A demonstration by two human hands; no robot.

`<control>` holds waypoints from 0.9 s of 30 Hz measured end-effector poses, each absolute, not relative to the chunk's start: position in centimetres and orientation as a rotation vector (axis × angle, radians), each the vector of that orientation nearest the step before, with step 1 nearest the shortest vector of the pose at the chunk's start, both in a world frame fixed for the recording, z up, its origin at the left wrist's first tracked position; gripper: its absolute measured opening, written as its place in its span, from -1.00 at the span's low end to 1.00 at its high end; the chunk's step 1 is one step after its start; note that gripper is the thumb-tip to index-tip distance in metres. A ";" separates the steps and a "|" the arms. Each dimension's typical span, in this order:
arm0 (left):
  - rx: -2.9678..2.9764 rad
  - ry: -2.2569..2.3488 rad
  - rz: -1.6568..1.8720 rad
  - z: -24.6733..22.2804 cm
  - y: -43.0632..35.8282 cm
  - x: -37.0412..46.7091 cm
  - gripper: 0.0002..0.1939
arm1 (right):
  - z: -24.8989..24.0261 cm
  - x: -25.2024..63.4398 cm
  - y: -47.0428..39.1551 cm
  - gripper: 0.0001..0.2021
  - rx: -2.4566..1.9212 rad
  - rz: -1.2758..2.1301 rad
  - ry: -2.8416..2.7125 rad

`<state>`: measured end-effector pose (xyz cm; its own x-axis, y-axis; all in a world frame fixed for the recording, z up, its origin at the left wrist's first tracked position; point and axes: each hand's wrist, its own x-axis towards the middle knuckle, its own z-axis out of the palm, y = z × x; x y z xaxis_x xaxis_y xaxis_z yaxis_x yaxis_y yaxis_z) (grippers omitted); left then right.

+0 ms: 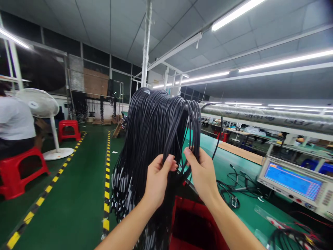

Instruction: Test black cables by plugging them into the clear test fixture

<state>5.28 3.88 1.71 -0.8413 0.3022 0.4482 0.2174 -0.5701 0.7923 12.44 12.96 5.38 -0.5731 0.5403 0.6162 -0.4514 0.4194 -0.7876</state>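
A thick bundle of black cables (153,125) hangs over a horizontal metal pipe (260,114), with many grey-tipped ends dangling low on the left. My left hand (160,177) is closed around some of the strands at the front of the bundle. Beside it, my right hand (203,170) grips a smaller group of black cables near the bundle's right side. A narrow gap separates the two hands. One single cable (218,139) droops from the pipe just right of my right hand. The fingertips are partly hidden behind the strands.
Below the cables stands a red bin (177,222). On the green workbench (244,208) are a test instrument (293,182) with a blue screen and loose leads (234,187). To the left are a fan (53,128), red stools (23,170) and a seated person (15,118).
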 end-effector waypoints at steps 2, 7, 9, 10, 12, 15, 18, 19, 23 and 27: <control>0.921 1.483 2.618 3.2 3.3 4.4 -0.81 | 6.4 13.0 12.7 -0.72 -0.018 1.230 -1.709; 1.374 1.643 2.503 10.7 4.5 2.7 -0.81 | 13.4 11.8 11.2 -0.86 0.384 1.710 -1.670; 1.491 1.763 2.508 13.3 5.5 2.1 -0.76 | 16.1 11.3 10.9 -0.90 0.386 1.819 -1.533; 1.545 1.840 2.501 14.2 5.9 1.7 -0.72 | 16.9 11.5 10.9 -0.93 0.360 1.819 -1.473; 1.646 2.042 2.476 15.1 6.1 0.6 -0.66 | 17.3 13.0 11.2 -0.95 0.293 1.741 -1.377; 1.747 2.325 2.409 14.8 5.7 -0.9 -0.63 | 15.7 17.8 12.4 -0.95 0.174 1.528 -1.270; 1.884 2.512 2.296 13.5 5.4 -0.6 -0.50 | 14.0 23.1 13.9 -0.89 0.042 1.325 -1.184; 1.975 2.588 2.254 13.0 5.4 0.1 -0.44 | 13.7 24.5 14.3 -0.87 0.022 1.283 -1.176; 2.570 2.832 1.895 9.9 6.7 4.5 -0.44 | 13.1 26.2 14.7 -0.85 0.048 1.309 -1.192; 2.756 2.638 1.051 5.4 8.7 6.5 -0.68 | 9.7 22.8 14.7 -0.98 0.174 1.499 -1.292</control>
